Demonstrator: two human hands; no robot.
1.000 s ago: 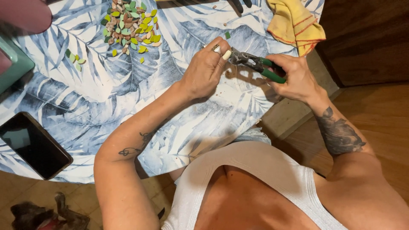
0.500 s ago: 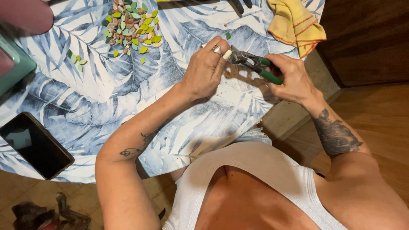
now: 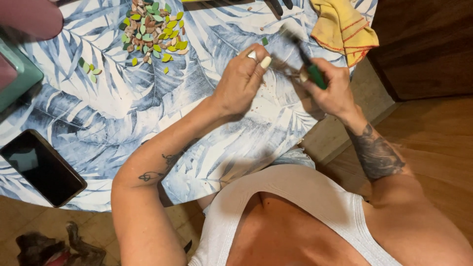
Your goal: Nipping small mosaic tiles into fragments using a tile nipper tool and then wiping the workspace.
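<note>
Round table with a blue-and-white leaf-print cloth (image 3: pixel 98 113), wooden floor to the right. Left hand (image 3: pixel 241 79) hovers over the cloth, fingers curled; thumb and forefinger appear to pinch a small pale piece (image 3: pixel 265 62) at their tips. Right hand (image 3: pixel 332 91) is closed around the green handles of a pair of metal nippers (image 3: pixel 303 56), blurred; the tool's head points up and left, just beside the pale piece. Whether the two touch cannot be told. A heap of small green, yellow and brown leaf-shaped tiles (image 3: pixel 150 32) lies well apart, up-left of the left hand. A yellow cloth (image 3: pixel 345 24) lies above the right hand; a black phone (image 3: pixel 42 167) sits at the near-left table edge.
</note>
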